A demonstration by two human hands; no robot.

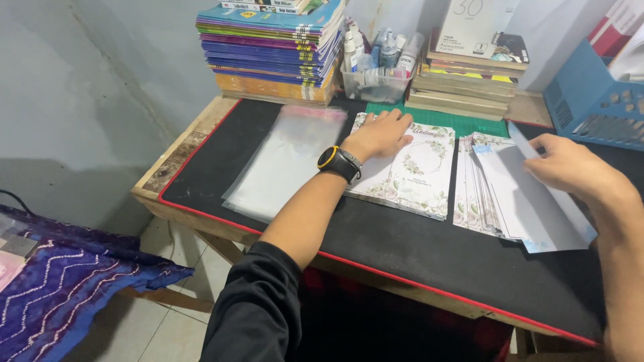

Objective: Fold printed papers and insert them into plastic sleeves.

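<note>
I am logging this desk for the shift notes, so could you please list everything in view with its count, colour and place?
clear sleeves: a stack, see-through, left on the mat
flowered cards: a small stack, white with green and pink, mid mat
card pile: a fanned pile, flowered, right of mid
white sheet: one, white, on the card pile
black mat: one, red-edged, covers the desk
green cutting mat: one, behind the cards
book stack: one, many colours, back left
clear tub of bottles: one, back middle
second book stack: one, brown and yellow, back right
blue basket: one, far right
purple cloth: one, low left
watch: one, black, left wrist
left hand: flat on the flowered cards
right hand: on the white sheet
</note>
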